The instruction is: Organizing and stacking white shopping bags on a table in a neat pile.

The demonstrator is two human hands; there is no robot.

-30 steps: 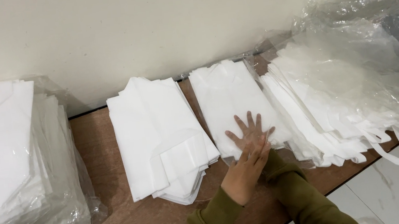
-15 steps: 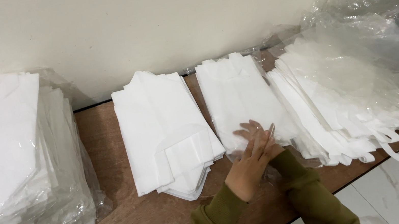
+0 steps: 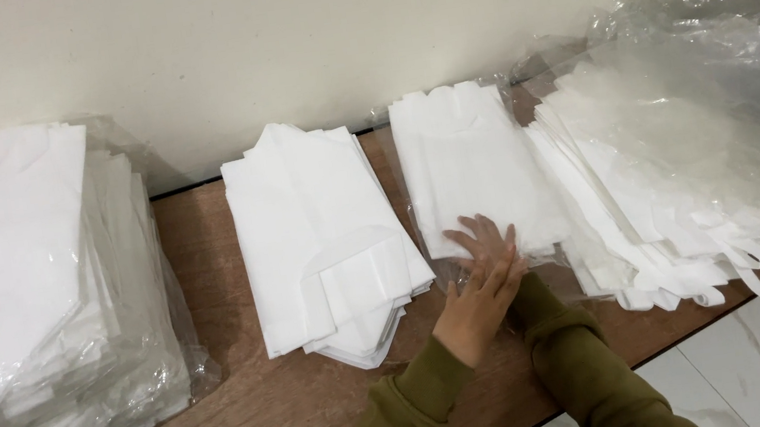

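In the head view, a brown wooden surface [image 3: 211,265] is seen set against a pale wall [image 3: 279,41]. At the lower centre of the frame, the left hand [image 3: 475,304] is laid with fingers spread over the right hand [image 3: 486,241], and only the fingertips of the right hand are shown. Both are pressed flat, unclenched, on the near edge of a stack of white folded bags [image 3: 473,177] at the centre of the frame, with nothing gripped. Olive green sleeves [image 3: 577,373] are seen at the bottom edge. A second stack of white folded bags [image 3: 320,241] is placed just left of it. A wrapped pile [image 3: 18,290] is found at the far left, and a loose heap under clear plastic [image 3: 685,154] at the right, its white handles hanging over the surface edge.
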